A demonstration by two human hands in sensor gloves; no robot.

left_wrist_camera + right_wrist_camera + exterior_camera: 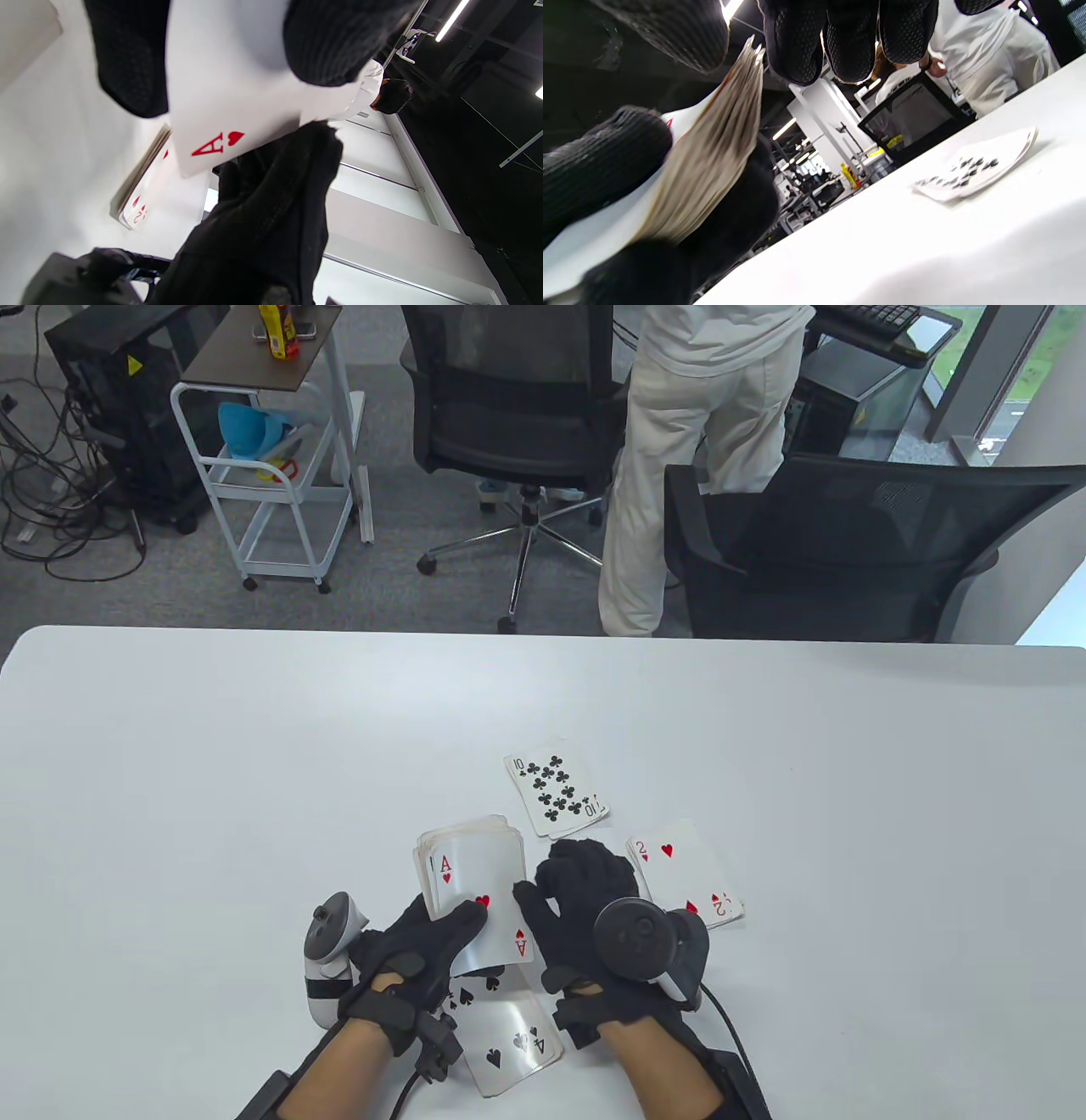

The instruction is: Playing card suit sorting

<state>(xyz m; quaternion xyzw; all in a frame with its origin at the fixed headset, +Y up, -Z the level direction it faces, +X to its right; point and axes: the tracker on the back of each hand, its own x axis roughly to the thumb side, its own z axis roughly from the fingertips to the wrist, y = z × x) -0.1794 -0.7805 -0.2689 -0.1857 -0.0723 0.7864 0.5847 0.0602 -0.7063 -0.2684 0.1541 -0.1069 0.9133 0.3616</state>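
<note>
Two gloved hands meet over the near middle of a white worktop (254, 746). The left hand (416, 959) grips a deck of playing cards (471, 865), face up, thumb curled across its top card, the ace of hearts (488, 912). The right hand (577, 899) sits just right of the deck, its thumb touching the ace's right edge and its fingers curled down at the deck's far right side; whether it actually pinches the card cannot be told.

Three face-up piles lie on the worktop around the hands. A pile topped by the ten of clubs (556, 793) lies beyond the deck. A pile topped by the two of hearts (687, 878) lies just right of the right hand, partly hidden by it. The four of spades (505, 1027) lies nearest the person, between the wrists and partly beneath the deck.
</note>
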